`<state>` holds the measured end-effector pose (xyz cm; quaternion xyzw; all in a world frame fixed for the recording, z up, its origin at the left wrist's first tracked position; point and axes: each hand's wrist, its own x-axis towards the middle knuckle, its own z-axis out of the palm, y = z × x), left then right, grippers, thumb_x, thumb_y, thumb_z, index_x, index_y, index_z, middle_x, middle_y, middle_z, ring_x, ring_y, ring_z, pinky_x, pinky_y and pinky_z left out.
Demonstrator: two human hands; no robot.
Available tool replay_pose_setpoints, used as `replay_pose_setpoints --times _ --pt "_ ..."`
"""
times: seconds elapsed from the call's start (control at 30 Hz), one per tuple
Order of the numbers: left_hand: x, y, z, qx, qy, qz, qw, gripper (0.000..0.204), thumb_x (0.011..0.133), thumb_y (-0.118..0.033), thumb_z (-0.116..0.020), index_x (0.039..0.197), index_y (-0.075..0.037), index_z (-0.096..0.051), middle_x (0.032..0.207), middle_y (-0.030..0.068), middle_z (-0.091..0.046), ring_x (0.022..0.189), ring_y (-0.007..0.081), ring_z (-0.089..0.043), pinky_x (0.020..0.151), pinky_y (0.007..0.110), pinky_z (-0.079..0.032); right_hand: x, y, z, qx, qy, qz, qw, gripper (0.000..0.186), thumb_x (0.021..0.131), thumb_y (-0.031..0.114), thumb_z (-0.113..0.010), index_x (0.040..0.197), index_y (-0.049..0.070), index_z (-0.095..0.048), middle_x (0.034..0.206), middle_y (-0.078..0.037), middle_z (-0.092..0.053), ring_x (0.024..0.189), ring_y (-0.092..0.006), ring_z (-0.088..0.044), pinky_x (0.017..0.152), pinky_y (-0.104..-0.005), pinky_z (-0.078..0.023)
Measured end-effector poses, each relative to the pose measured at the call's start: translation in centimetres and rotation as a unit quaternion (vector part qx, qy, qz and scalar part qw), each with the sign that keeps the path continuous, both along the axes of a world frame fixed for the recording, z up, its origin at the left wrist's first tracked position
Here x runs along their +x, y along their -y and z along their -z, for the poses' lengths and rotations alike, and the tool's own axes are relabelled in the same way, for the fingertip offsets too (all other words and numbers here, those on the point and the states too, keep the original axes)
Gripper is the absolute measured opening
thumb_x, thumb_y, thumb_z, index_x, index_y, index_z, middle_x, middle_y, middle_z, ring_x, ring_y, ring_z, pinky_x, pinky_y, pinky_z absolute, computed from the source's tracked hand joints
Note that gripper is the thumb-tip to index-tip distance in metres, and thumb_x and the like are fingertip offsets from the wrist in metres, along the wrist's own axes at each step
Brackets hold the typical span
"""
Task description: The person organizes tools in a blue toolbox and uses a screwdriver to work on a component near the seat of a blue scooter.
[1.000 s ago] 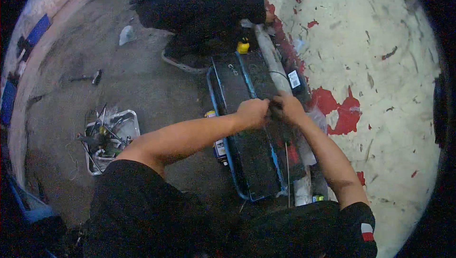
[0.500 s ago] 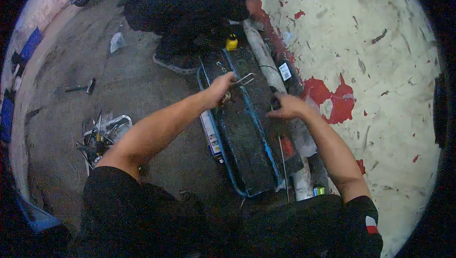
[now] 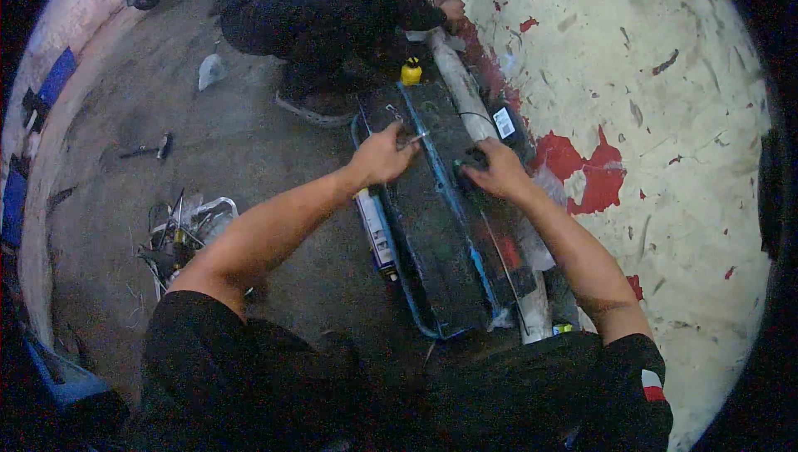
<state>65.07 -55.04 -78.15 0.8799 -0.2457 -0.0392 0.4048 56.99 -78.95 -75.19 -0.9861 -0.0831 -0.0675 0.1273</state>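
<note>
A long dark case-like object with worn blue edges (image 3: 453, 219) lies lengthwise before me on the ground. Over its far left part, my left hand (image 3: 384, 155) is closed around a slim shiny metal piece (image 3: 421, 135) whose end pokes out to the right; its kind is hard to make out. A small metal fitting (image 3: 392, 109) lies just beyond those fingers. My right hand (image 3: 497, 169) is closed near the case's right side, with a small dark object (image 3: 474, 155) at its fingertips, too dim to name. Beside that hand runs a pale pole (image 3: 457, 78).
A crouching person in dark clothes (image 3: 324, 11) is at the far end, near a yellow bottle (image 3: 411, 72). A white-and-blue can (image 3: 376, 232) lies along the case's left side. Farther left are a hammer (image 3: 158, 149) and a metal frame with tools (image 3: 187, 232).
My left hand has turned, and less of the metal piece shows. My right hand has shifted slightly away from me. The crouching person's hand has come into view beside the pole.
</note>
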Motion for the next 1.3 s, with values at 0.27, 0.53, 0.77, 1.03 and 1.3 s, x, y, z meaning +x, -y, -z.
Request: replay_pose_setpoints --times 0.27,0.53,0.77,1.03,1.3 --pt "4.0 -2.5 1.4 0.049 -0.114 -0.006 0.992 0.038 0.08 -0.034 -0.057 0.099 -0.002 -0.063 0.092 0.0234 -0.062 0.092 0.0349 -0.06 0.081 0.041 -0.046 -1.7 -7.0 0.5 -0.044 -0.177 0.05 0.982 0.036 0.069 0.029 -0.067 0.083 -0.004 -0.063 0.089 -0.023 -0.062 0.083 -0.0407 -0.06 0.076 -0.0443 -0.049" --pt "8.3 -5.9 5.7 -0.168 -0.222 -0.106 0.955 0.045 0.079 -0.048 -0.061 0.093 -0.004 -0.064 0.077 0.0048 -0.062 0.063 0.0175 -0.055 0.059 0.033 -0.045 -0.9 -8.1 -0.5 0.176 -0.152 0.07 0.97 0.057 0.066 0.031 -0.073 0.106 -0.006 -0.055 0.099 -0.021 -0.062 0.095 -0.0303 -0.06 0.085 -0.0363 -0.046" --pt "9.0 -10.7 5.5 -0.406 -0.377 -0.107 0.825 0.066 0.069 -0.06 -0.065 0.094 0.001 -0.06 0.08 0.0091 -0.059 0.07 0.0188 -0.054 0.06 0.034 -0.044 -6.0 -17.3 -0.6 0.17 -0.172 -0.178 0.954 0.048 0.074 0.026 -0.065 0.113 0.0 -0.053 0.104 -0.022 -0.053 0.099 -0.0357 -0.053 0.088 -0.0417 -0.043" --pt "6.9 -8.4 4.0 -0.132 -0.23 -0.128 0.956 0.063 0.067 -0.045 -0.073 0.105 0.004 -0.058 0.096 0.0125 -0.061 0.086 0.0213 -0.057 0.077 0.033 -0.046 -5.7 -13.2 -1.2 0.193 -0.191 -0.216 0.938 0.044 0.073 0.022 -0.066 0.112 0.005 -0.055 0.105 -0.016 -0.06 0.099 -0.0306 -0.057 0.086 -0.0386 -0.045" --pt "7.1 -7.5 5.6 -0.188 -0.193 -0.084 0.959 0.037 0.079 -0.031 -0.065 0.101 -0.001 -0.06 0.086 0.0047 -0.062 0.07 0.0132 -0.056 0.062 0.028 -0.046 -0.7 -4.4 -4.6 -0.073 -0.18 -0.051 0.98 0.058 0.067 0.03 -0.07 0.115 0.003 -0.052 0.112 -0.023 -0.054 0.105 -0.0372 -0.052 0.087 -0.0393 -0.044"
